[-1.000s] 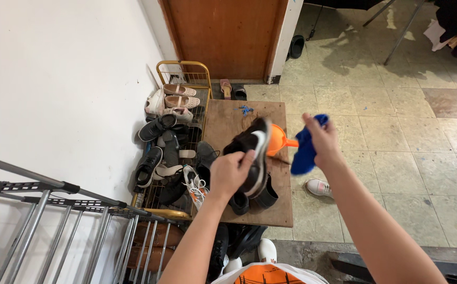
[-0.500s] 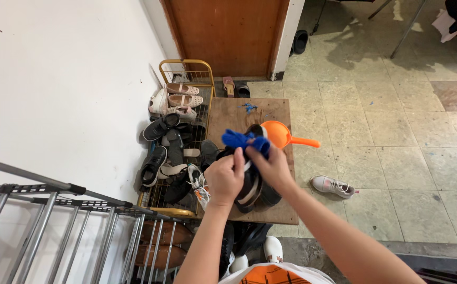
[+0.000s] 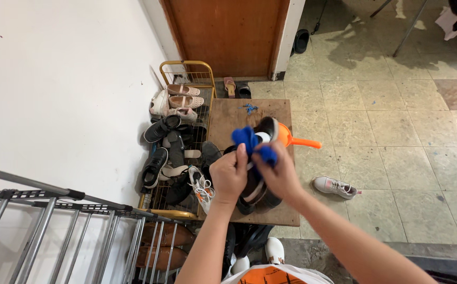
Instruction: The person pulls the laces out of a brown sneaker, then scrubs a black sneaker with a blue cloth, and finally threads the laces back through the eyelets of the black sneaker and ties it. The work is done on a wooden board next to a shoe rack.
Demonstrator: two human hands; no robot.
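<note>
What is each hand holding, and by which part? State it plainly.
The left hand grips a black-and-white shoe near its upper. The right hand presses a blue cloth against that shoe, pinching the cloth's lower end. The exact finger placement is hidden.

Soft blue cloth point(image 3: 249, 141), matt wooden table point(image 3: 239, 113)

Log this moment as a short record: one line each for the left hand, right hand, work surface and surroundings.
left hand: left hand grips a black shoe over the table
right hand: right hand presses a blue cloth onto the shoe
surface: wooden table, orange scoop behind the shoe
surroundings: shoe rack left of the table, lone sneaker on the tiled floor
</note>
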